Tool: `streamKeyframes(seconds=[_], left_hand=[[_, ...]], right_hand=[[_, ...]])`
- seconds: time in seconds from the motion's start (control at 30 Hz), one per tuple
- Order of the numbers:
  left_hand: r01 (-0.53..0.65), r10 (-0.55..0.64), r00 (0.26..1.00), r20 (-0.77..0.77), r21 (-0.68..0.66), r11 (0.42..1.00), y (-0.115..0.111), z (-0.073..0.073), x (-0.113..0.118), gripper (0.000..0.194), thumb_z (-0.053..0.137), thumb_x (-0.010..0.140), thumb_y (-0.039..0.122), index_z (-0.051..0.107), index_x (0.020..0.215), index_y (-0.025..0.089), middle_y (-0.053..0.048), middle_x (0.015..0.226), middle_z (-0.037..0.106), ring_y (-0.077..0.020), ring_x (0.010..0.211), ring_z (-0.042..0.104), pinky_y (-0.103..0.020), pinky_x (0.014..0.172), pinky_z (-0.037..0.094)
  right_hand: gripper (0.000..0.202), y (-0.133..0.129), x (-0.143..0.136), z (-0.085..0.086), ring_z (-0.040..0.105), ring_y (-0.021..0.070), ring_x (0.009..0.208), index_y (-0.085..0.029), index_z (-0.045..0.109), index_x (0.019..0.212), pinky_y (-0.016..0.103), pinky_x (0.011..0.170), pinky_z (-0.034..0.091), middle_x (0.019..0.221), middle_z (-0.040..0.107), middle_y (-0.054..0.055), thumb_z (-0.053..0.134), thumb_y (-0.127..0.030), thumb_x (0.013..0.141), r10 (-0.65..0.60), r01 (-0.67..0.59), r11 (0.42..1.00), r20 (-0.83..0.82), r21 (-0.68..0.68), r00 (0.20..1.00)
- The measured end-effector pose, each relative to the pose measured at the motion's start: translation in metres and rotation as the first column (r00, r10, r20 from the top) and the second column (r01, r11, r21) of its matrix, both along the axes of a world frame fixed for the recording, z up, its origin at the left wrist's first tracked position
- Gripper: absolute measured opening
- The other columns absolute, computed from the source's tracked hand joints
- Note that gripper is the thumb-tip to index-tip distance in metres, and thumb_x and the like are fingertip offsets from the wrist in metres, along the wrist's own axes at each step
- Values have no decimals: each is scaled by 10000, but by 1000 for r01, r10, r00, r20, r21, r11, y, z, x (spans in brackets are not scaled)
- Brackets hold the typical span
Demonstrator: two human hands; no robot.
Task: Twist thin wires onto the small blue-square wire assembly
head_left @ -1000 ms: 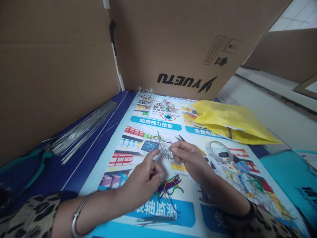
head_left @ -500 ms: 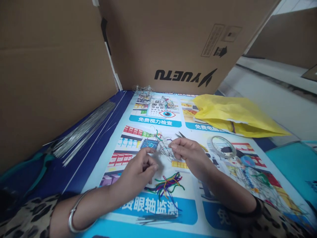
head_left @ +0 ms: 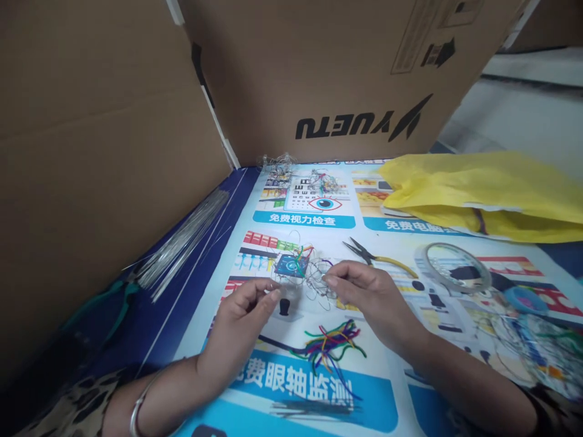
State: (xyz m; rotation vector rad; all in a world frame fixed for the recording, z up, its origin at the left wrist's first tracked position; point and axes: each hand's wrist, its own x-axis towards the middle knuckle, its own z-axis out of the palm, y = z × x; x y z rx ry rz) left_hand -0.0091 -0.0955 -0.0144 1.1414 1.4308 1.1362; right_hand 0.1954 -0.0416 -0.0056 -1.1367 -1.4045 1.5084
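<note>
My left hand [head_left: 248, 318] is closed in a pinch, thumb against forefinger, above the printed sheet. Opposite it, my right hand [head_left: 371, 297] pinches too, its fingertips beside a tangle of thin wire [head_left: 316, 282] with coloured bits in it. Whatever either pinch holds is too fine to make out. Below and between the hands lies a bundle of coloured strings [head_left: 334, 343], with short dark wires [head_left: 314, 409] nearer to me. Past my right hand are pliers [head_left: 362, 250] with yellow handles, their jaws apart.
Cardboard walls [head_left: 319, 73] stand at the back and left. Long silvery wires [head_left: 184, 243] and teal-handled pliers [head_left: 121, 309] lie at left. A yellow bag [head_left: 478, 188], a roll of clear tape [head_left: 455, 270] and more tangled wire pieces [head_left: 532, 346] are at right; another wire tangle [head_left: 280, 167] sits far back.
My left fingers, loosely curled before, are now drawn into a pinch. My right hand stays pinched. The view has shifted, and the yellow-handled pliers show more fully.
</note>
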Motion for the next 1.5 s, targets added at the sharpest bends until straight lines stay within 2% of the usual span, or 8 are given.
streamKeyframes(seconds=[0.1, 0.27, 0.73, 0.87, 1.03, 1.17, 1.37, 1.5], left_hand=[[-27, 28, 999, 22, -42, 999, -1, 1, -3, 168, 603, 801, 347, 583, 844, 186, 55, 565, 451, -52, 490, 331, -164, 460, 294], [-11, 13, 1000, 27, -67, 998, -1, 4, -3, 180, 587, 811, 347, 558, 771, 174, 61, 546, 422, -39, 456, 281, -160, 412, 233], [-24, 41, 995, 95, -168, 985, 2, 13, 2, 225, 619, 765, 365, 544, 712, 160, 66, 476, 397, -33, 402, 275, -156, 367, 197], [-4, 17, 995, 99, -132, 991, 2, 14, 3, 223, 601, 784, 352, 525, 716, 154, 56, 524, 444, -23, 402, 303, -155, 379, 220], [-8, 23, 992, 125, -121, 993, 4, 14, 3, 203, 600, 790, 343, 528, 754, 157, 76, 499, 360, -28, 424, 259, -148, 392, 218], [-29, 45, 988, 149, -106, 994, 7, 14, 3, 220, 615, 776, 350, 515, 741, 157, 75, 525, 359, -26, 433, 262, -148, 397, 225], [-47, 47, 996, 70, 1, 999, 13, 19, 3, 202, 607, 769, 306, 509, 696, 145, 8, 673, 554, -33, 459, 382, -156, 392, 266], [-38, 37, 999, 35, 28, 999, 18, 26, 7, 155, 586, 774, 291, 518, 737, 157, 41, 536, 525, -45, 418, 419, -152, 383, 284]], right_hand=[[180, 0, 0, -1, 418, 80, 555, -179, 618, 756, 217, 510, 337, 629, 524, -28, 638, -358, 760, 15, -15, 1000, 17, 7, 1000], [164, 0, 0, 0, 421, 77, 565, -181, 617, 763, 209, 513, 337, 644, 531, -28, 627, -344, 770, 52, -52, 998, 27, 19, 998], [157, 1, -1, -3, 430, 99, 557, -192, 625, 723, 237, 507, 339, 628, 533, -11, 629, -347, 754, 50, -53, 997, 49, 60, 998], [165, 1, 0, -2, 423, 92, 548, -191, 625, 729, 231, 499, 336, 623, 528, -17, 632, -353, 755, 56, -57, 998, 41, 32, 998], [169, 3, 1, 0, 428, 89, 551, -189, 624, 736, 228, 504, 334, 627, 531, -21, 633, -356, 764, 68, -69, 998, 43, 15, 997], [179, 3, 2, 3, 429, 88, 552, -183, 622, 732, 227, 505, 335, 628, 531, -24, 647, -359, 753, 66, -67, 998, 35, 4, 997], [192, 5, 4, 4, 447, 89, 578, -181, 624, 752, 227, 534, 360, 658, 545, -18, 659, -370, 744, 60, -60, 998, 2, -15, 998], [203, 8, 6, 3, 418, 87, 544, -176, 624, 741, 231, 521, 340, 599, 511, -27, 654, -376, 745, 47, -47, 999, -15, -22, 999]])
